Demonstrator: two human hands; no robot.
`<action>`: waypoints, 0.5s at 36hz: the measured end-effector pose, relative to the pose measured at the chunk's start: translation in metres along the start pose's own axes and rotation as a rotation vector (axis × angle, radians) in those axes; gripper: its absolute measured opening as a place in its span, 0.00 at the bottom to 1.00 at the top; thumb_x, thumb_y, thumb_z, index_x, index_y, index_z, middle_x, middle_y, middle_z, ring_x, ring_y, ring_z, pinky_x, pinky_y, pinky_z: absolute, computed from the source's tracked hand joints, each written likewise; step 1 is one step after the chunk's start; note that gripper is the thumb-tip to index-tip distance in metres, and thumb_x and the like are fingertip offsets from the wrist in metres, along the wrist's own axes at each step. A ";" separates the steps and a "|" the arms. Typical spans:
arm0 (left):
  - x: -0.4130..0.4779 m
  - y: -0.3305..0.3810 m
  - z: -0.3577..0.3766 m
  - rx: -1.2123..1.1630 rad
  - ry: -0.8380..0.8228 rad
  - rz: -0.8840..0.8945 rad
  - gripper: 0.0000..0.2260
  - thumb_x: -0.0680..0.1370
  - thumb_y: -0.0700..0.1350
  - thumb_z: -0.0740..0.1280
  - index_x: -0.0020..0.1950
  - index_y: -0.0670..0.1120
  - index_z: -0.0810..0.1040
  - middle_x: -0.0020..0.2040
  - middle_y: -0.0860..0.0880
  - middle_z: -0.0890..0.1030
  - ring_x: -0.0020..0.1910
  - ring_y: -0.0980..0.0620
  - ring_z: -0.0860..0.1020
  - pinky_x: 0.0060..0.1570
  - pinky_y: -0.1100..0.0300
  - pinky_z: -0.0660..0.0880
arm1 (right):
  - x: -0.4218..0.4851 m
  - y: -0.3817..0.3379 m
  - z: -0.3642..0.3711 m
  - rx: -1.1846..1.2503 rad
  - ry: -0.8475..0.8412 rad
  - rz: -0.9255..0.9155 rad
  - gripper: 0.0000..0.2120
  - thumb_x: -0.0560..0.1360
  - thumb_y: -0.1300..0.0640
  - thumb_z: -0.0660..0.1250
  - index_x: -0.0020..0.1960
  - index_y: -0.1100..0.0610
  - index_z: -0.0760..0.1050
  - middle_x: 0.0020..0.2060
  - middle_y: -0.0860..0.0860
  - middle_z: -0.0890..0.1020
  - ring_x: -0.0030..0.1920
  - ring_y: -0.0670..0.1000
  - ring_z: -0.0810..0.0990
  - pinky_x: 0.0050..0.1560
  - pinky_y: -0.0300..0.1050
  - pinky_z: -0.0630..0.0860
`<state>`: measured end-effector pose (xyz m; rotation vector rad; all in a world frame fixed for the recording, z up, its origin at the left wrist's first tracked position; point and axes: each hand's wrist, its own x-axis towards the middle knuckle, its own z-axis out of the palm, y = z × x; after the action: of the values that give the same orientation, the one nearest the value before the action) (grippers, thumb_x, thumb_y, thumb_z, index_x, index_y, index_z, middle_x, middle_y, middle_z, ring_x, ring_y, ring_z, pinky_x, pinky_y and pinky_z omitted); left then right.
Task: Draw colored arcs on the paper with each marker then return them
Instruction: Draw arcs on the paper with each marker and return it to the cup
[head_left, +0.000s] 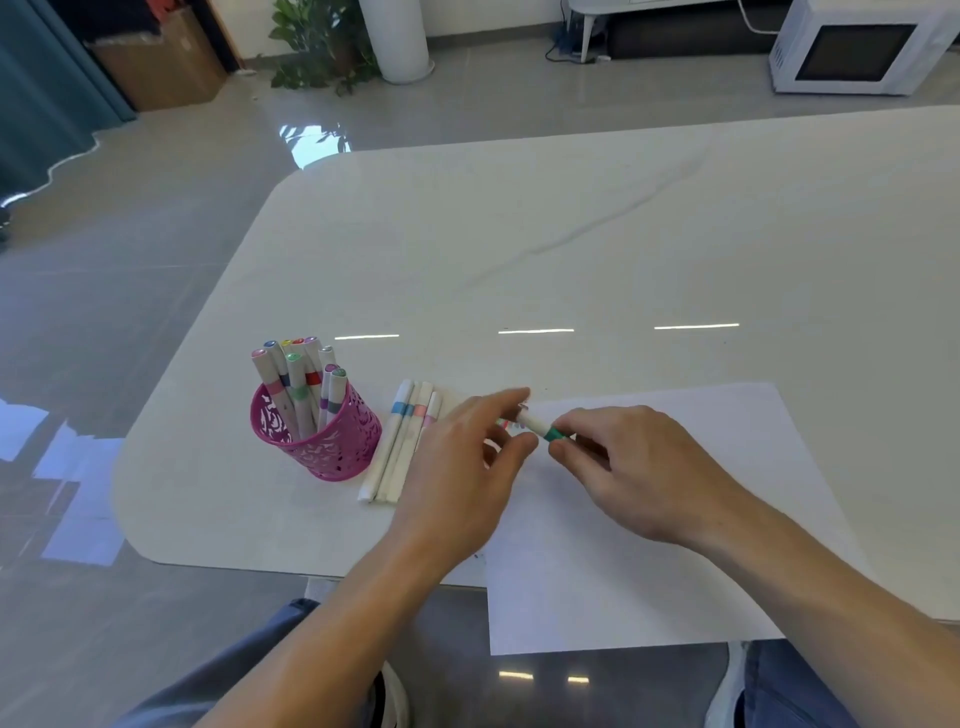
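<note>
While held above the paper, green-banded marker (535, 425): white barrel with a green band, lying nearly level, its left end raised a little, over the far left corner of the sheet.
Right hand (634, 467): thumb and fingertips pinch the marker at the green band; palm faces down over the paper.
Left hand (467, 457): forefinger and thumb are spread apart and bracket the marker's left end, forefinger above, thumb below. Motion blur hides whether either one touches the barrel.
Paper (675, 519): white sheet lying flat on the near right part of the table, its near edge overhanging the table's edge.
Marks on paper: small coloured strokes show just behind the left thumb, mostly hidden; their shape cannot be told.
Pink holder (322, 441): perforated cup standing upright on the table, left of the hands.
Standing markers (298, 384): a bunch in the holder, caps up, leaning in several directions.
Loose markers (402, 436): four white barrels lying side by side on the table, touching one another, between the holder and the left hand.
Table (571, 234): pale top with rounded corners and a faint grey vein.
</note>
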<state>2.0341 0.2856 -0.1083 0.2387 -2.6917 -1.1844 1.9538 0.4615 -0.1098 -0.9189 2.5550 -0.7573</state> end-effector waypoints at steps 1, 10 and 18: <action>0.000 0.001 -0.003 0.104 -0.035 0.080 0.15 0.80 0.47 0.69 0.67 0.54 0.78 0.54 0.60 0.80 0.46 0.62 0.77 0.48 0.73 0.74 | -0.001 0.000 0.000 -0.028 -0.014 -0.014 0.11 0.85 0.47 0.62 0.47 0.49 0.78 0.34 0.44 0.77 0.37 0.48 0.76 0.38 0.46 0.71; -0.003 -0.003 -0.007 0.344 -0.201 0.273 0.11 0.84 0.46 0.61 0.63 0.45 0.79 0.51 0.49 0.80 0.49 0.50 0.76 0.49 0.59 0.72 | -0.002 0.004 0.002 -0.111 -0.054 -0.115 0.09 0.86 0.50 0.61 0.55 0.49 0.79 0.41 0.42 0.76 0.44 0.46 0.73 0.47 0.47 0.73; -0.002 0.001 -0.006 0.233 -0.146 0.217 0.08 0.83 0.42 0.63 0.56 0.43 0.82 0.43 0.48 0.81 0.40 0.48 0.77 0.42 0.52 0.74 | -0.005 0.002 0.006 -0.117 -0.032 -0.118 0.12 0.86 0.43 0.56 0.55 0.49 0.73 0.44 0.44 0.78 0.42 0.50 0.77 0.43 0.48 0.74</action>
<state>2.0370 0.2824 -0.1034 -0.1113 -2.8911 -0.8583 1.9591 0.4635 -0.1151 -1.1179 2.5582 -0.6247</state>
